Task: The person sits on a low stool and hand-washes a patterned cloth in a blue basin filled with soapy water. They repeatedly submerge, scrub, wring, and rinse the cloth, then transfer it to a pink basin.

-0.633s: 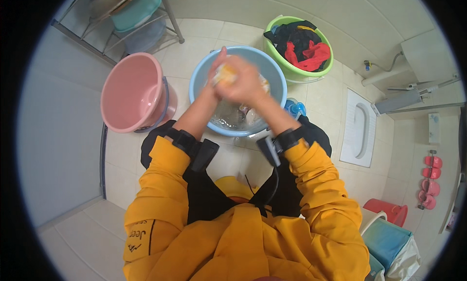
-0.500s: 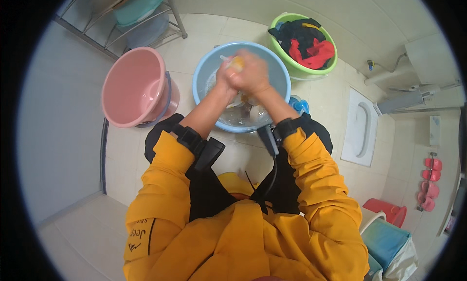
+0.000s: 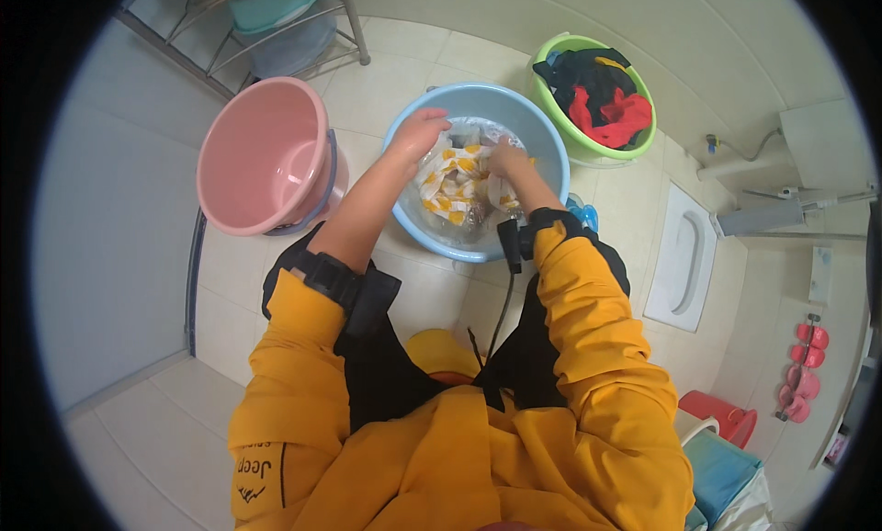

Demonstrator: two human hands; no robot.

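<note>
To the right of the pink bucket (image 3: 262, 159), the left hand (image 3: 420, 134) hangs over the left rim of the light-blue washbasin (image 3: 542, 131), forearm slanting inward, fingers loosely apart and holding nothing visible. Between the hands, the yellow-patterned white cloth (image 3: 464, 166) lies in the basin, apparently mid hand-wash; a two-handed hold would call for the left fingers to drop rightward onto it. The right hand (image 3: 504, 156) points down at its right side, fingers too hidden to tell whether they grip.

Open floor (image 3: 441, 49) at twelve o'clock from the blue tub (image 3: 487, 101), pink bucket (image 3: 253, 154) in the way at nine, green bucket (image 3: 554, 108) blocking two, blue bottle (image 3: 582, 215) at four
</note>
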